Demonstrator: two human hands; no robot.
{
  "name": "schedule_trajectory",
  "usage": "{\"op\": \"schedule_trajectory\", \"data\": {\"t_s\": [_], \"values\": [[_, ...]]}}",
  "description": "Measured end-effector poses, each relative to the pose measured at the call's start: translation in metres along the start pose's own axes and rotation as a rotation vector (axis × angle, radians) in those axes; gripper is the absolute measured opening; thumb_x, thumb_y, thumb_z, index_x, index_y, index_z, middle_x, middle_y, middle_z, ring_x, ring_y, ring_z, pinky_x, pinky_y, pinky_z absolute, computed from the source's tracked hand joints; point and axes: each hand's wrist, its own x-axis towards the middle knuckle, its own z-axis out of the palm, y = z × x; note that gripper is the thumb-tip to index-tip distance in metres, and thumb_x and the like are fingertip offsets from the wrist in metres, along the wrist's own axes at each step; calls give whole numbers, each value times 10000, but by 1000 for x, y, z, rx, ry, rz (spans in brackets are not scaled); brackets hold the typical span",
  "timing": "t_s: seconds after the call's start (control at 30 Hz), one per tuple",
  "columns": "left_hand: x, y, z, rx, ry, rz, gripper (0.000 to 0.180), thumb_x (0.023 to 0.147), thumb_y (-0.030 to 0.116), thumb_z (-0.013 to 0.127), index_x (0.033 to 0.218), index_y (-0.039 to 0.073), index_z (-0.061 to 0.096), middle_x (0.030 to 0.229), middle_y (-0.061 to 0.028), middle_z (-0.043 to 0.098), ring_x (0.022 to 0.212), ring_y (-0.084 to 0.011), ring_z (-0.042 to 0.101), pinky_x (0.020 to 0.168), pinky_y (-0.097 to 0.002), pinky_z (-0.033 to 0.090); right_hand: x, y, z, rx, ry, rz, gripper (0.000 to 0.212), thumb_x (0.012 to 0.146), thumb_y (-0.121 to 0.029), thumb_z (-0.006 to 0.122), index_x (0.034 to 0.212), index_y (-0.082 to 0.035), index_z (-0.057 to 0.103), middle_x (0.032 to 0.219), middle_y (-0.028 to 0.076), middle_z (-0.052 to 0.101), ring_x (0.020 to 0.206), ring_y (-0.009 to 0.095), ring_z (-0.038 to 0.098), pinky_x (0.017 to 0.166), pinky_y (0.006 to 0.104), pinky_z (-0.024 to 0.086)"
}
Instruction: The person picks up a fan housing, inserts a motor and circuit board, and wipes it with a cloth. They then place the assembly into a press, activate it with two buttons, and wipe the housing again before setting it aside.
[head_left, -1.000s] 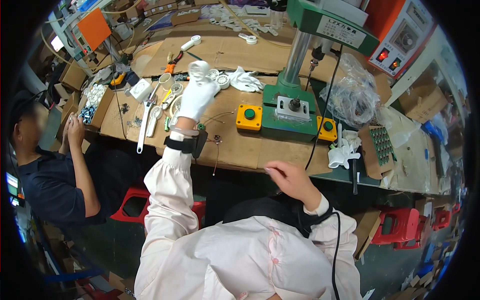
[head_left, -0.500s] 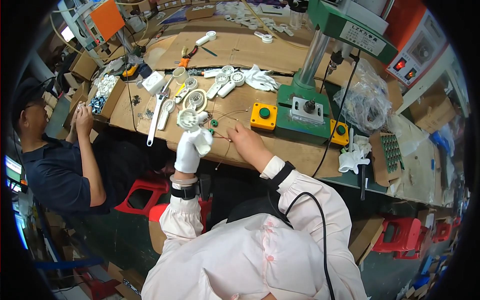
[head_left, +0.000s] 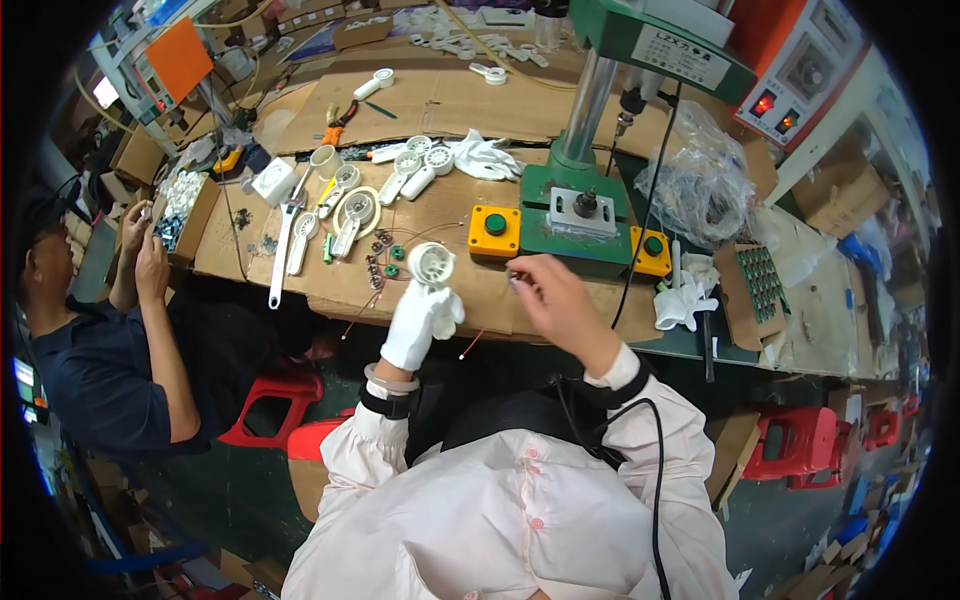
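Observation:
My left hand (head_left: 412,328), in a white glove, is closed around a white plastic handheld-fan body, its round slotted fan head (head_left: 432,264) pointing away from me. To its right, my bare right hand (head_left: 558,302) pinches a small dark part (head_left: 515,277) between thumb and fingertips; its exact kind is too small to make out. A thin red wire (head_left: 472,344) hangs between the hands at the bench's near edge. Left of the fan head, several small motor parts with green pieces (head_left: 391,269) and thin wires lie on the cardboard-covered bench (head_left: 300,125).
A green press (head_left: 575,185) stands beyond my right hand, flanked by yellow button boxes (head_left: 495,232) (head_left: 651,251). White fan bodies (head_left: 405,172), a tape roll (head_left: 368,196), a wrench (head_left: 283,245) and a white glove (head_left: 483,156) lie farther back. A co-worker (head_left: 95,330) sits at left.
My right hand has lifted off the wires on the bench and moved right, now pinching a small dark part. My left hand has shifted right and nearer me with the fan body.

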Motion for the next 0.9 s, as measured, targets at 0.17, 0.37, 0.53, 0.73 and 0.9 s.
{"op": "schedule_trajectory", "data": {"t_s": [0.17,0.37,0.53,0.73,0.9], "values": [[-4,1,52,-117,-207,-142,279,913,145,536,1159,50,447,740,-72,582,604,-147,564,544,-259,477,-12,-17,-52,162,60,193,257,836,-44,659,1091,-42,627,1040,99,622,851,218,649,696,284,522],[1,-15,93,-221,-337,-275,346,913,156,513,1238,78,424,737,-66,583,596,-129,576,485,-240,480,-23,-4,-60,-36,92,-88,244,777,-67,726,1014,-63,672,1123,96,605,949,230,620,731,288,513],[-1,-18,106,-261,-425,-270,399,926,176,500,1305,96,406,770,-67,591,612,-120,588,473,-230,477,-29,1,-60,-121,51,-125,235,743,-90,749,969,-84,688,1189,100,581,1045,269,576,796,323,504],[-5,-10,107,-347,-425,-343,402,943,228,506,1308,84,417,869,-80,612,616,-121,586,477,-224,476,-31,4,-67,-149,-9,-131,227,743,-104,744,963,-91,688,1193,96,579,1052,280,562,821,350,496],[-5,-9,109,-376,-412,-342,376,952,227,481,1290,67,433,931,-94,618,615,-123,582,483,-216,470,-31,-2,-69,-185,-62,-124,228,740,-120,745,959,-94,688,1177,86,588,1030,278,570,824,358,494]]}}
